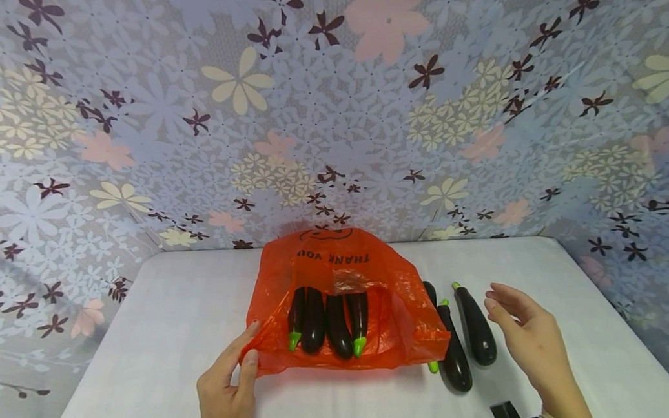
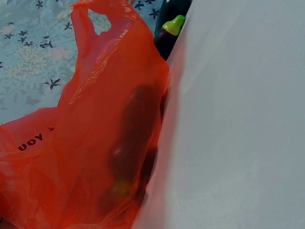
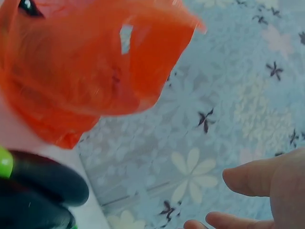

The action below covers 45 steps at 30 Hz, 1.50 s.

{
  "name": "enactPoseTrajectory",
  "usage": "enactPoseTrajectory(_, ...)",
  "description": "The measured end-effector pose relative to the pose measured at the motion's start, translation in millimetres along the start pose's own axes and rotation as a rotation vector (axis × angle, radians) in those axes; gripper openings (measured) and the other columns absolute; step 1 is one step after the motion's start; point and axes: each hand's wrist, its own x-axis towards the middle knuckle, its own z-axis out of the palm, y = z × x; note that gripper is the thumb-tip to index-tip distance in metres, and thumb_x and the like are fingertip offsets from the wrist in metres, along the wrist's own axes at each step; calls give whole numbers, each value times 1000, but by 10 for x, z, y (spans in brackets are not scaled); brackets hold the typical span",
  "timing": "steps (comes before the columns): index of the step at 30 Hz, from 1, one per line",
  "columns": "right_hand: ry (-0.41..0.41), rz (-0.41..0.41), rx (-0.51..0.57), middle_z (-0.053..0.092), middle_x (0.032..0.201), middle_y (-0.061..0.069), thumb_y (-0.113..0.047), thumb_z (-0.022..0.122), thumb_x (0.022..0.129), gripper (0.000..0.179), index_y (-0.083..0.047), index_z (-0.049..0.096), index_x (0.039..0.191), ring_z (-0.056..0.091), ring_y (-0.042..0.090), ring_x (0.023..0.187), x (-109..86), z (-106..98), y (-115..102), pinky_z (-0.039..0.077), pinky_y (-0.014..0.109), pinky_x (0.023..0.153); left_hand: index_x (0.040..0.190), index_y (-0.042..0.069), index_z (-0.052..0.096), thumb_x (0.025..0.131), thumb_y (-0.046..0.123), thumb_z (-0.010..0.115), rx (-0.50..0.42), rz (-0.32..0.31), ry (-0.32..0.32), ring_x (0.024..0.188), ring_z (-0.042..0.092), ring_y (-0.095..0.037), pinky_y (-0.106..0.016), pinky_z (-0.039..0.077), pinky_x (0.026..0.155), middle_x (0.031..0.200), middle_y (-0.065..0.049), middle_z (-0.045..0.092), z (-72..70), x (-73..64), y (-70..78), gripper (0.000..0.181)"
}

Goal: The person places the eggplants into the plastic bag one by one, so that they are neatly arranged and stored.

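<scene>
An orange-red plastic bag (image 1: 387,263), printed THANK YOU, lies with its mouth facing me. Several dark eggplants (image 1: 338,328) with green stems sit side by side inside it. At the left corner of the mouth, my left hand (image 1: 229,391) pinches the bag's edge between thumb and fingers. My right hand (image 1: 533,341) is raised at the right, fingers relaxed and holding nothing. Closest to it lies a loose eggplant (image 1: 475,325). Another eggplant (image 1: 455,356) rests between that one and the bag, and a third is partly covered by the bag's right side.
The white tabletop (image 1: 148,377) reaches back to a wall (image 1: 328,119) covered in flower-patterned cloth, which also rises on both sides. In the left wrist view, a bag handle (image 2: 86,28) stands up near the cloth.
</scene>
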Motion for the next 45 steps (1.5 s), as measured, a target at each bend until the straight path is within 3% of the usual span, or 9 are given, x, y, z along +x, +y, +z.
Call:
enactPoseTrajectory(5,1,54,-25,64,130,22,-37,56,103,53,0,54,141,58,-13,84,65,26,127,42,6,74,125,-3,68,88,-12,67,-3,-5,-2,118,65,-10,-17,47,97,121,-16,71,1,7,-6,39)
enactPoseTrajectory(8,-9,98,-51,63,131,23,-40,54,104,55,0,53,142,69,7,90,94,50,219,46,14,76,125,-2,68,88,-11,67,11,-48,-13,118,64,-7,-15,46,97,121,-14,71,0,-2,-5,38)
enactPoseTrajectory(11,-19,129,-55,61,132,27,-40,52,104,57,2,52,142,71,33,102,125,86,321,54,32,84,124,-2,69,88,-11,67,25,-62,-16,117,64,-6,-15,46,97,120,-14,71,-3,-10,-3,37)
enactPoseTrajectory(13,-18,144,-53,61,131,28,-40,52,104,58,3,51,142,69,38,103,149,114,387,55,34,82,124,-1,70,89,-10,67,33,-67,-14,117,64,-5,-15,46,97,120,-13,72,-6,-11,2,36)
enactPoseTrajectory(19,-69,175,-31,57,134,31,-37,52,105,58,7,49,142,69,36,105,182,142,528,47,10,68,125,1,69,88,-9,69,43,-95,-9,117,63,-4,-13,45,98,120,-12,72,-1,-26,20,39)
enactPoseTrajectory(27,-112,240,-81,56,135,32,-41,51,104,62,7,46,144,65,38,105,243,186,679,51,23,68,124,4,71,90,-5,70,90,-117,1,115,63,0,-12,45,95,119,-6,73,14,-50,10,35)
enactPoseTrajectory(38,-171,259,-81,51,138,35,-41,51,104,64,9,44,143,59,41,116,260,227,743,51,22,74,123,5,72,89,-5,70,86,-120,25,114,63,2,-12,45,93,119,-5,73,34,-61,29,35)
enactPoseTrajectory(45,-192,275,-97,52,136,35,-49,51,102,71,9,45,143,58,42,116,277,238,770,53,34,81,123,2,71,91,-5,69,90,-120,2,115,63,0,-12,45,95,119,-8,73,24,-53,45,33)
